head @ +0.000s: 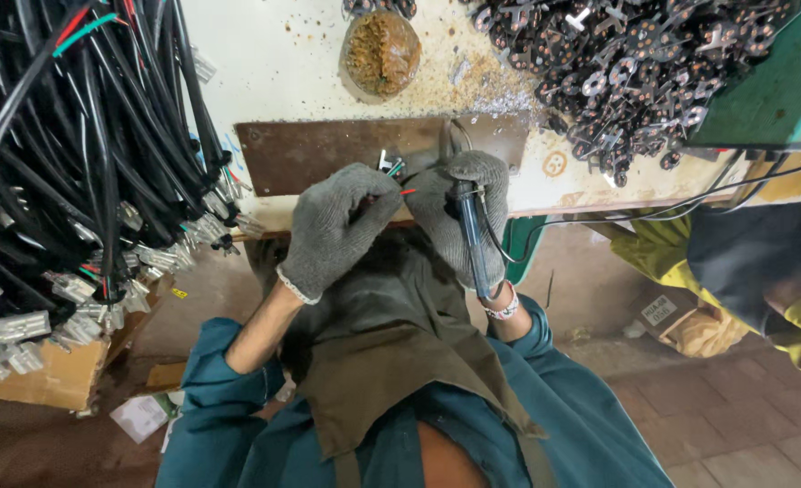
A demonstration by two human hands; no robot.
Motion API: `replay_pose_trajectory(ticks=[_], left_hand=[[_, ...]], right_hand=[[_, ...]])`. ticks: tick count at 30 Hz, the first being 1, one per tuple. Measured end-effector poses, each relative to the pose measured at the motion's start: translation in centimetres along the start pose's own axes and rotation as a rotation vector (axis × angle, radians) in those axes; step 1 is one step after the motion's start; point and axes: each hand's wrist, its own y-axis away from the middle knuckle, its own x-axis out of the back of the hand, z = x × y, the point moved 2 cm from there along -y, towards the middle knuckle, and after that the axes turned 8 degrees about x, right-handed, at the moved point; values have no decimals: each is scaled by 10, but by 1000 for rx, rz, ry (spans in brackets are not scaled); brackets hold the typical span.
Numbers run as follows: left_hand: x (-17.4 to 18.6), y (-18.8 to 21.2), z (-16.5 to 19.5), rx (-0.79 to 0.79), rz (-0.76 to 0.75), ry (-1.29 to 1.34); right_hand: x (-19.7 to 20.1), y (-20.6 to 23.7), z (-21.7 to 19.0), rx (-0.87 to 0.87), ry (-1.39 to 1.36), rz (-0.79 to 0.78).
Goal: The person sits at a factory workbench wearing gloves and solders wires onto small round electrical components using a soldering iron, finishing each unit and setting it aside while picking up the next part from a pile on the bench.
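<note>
Head view. Left hand [335, 226], gloved, pinches a thin wire [407, 192] at the bench's [265, 72] near edge, in front of a brown metal plate [328, 154]. Right hand [464, 203], gloved, is closed round a dark soldering iron [473, 239], tip toward the wire ends. The wire looks light and limp, best held close behind its stripped end; the iron is stiff, gripped by its handle. Cable bundle [84, 181] hangs left; small parts [636, 63] heap at the far right corner.
</note>
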Motion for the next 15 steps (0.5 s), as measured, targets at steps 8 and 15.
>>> replay_pose_trajectory(ticks=[8, 15], left_hand=[[-13, -2, -2, 30, -8, 172], [-19, -3, -6, 129, -66, 270]], right_hand=[[4, 5, 7, 50, 296, -48], [7, 9, 15, 145, 433, -49]])
